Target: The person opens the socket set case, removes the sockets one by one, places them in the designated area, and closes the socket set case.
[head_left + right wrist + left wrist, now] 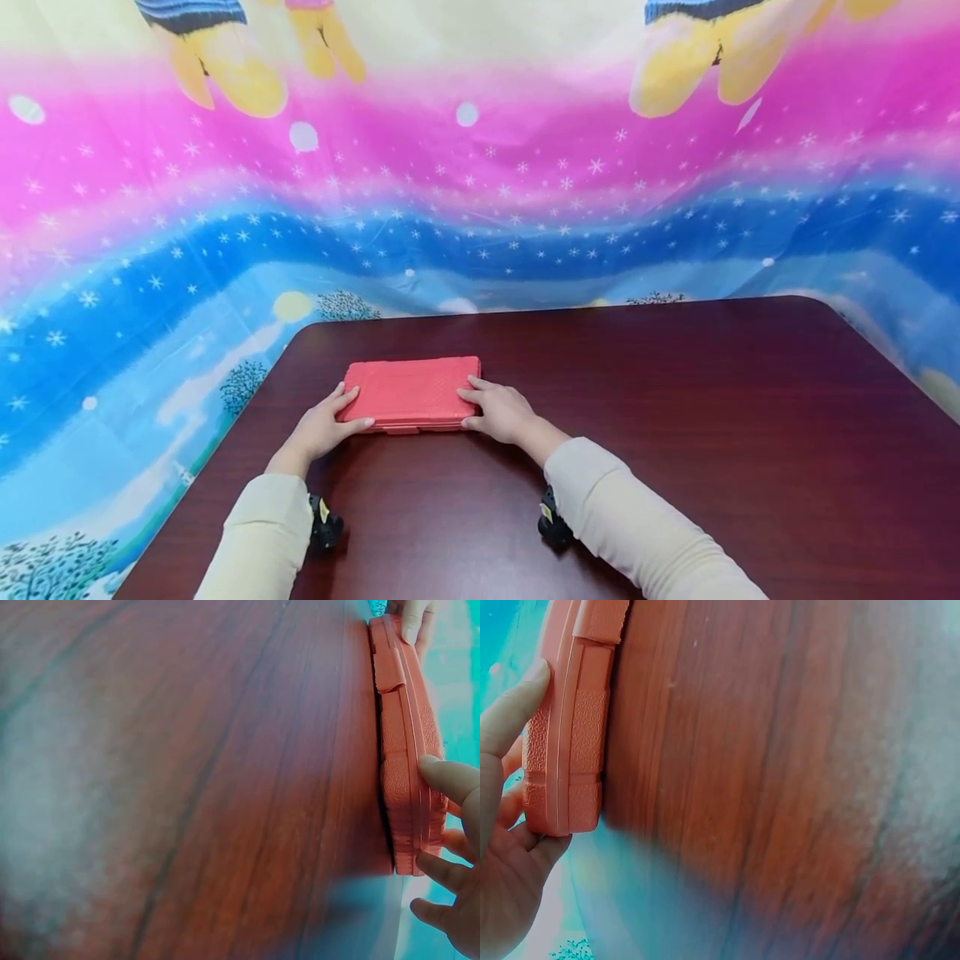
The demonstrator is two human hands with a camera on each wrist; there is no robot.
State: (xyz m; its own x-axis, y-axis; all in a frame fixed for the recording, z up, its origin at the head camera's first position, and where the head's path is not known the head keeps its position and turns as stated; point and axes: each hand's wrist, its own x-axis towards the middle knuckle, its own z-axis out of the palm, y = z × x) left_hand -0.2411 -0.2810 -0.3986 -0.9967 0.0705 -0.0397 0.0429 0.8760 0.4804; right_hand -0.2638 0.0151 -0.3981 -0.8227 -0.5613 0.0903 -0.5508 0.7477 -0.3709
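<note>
Red case (412, 393) lies shut and flat on the table (675, 417). Left hand (324, 427) and right hand (501, 411) clamp its ends; fingertips hidden behind the edges, latch barely visible.

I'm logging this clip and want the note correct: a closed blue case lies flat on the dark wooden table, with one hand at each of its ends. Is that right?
Not quite: the case is red, not blue, as the head view shows. The rest holds: it lies closed and flat on the dark wooden table, with the left hand at its left end and the right hand at its right end.
</note>
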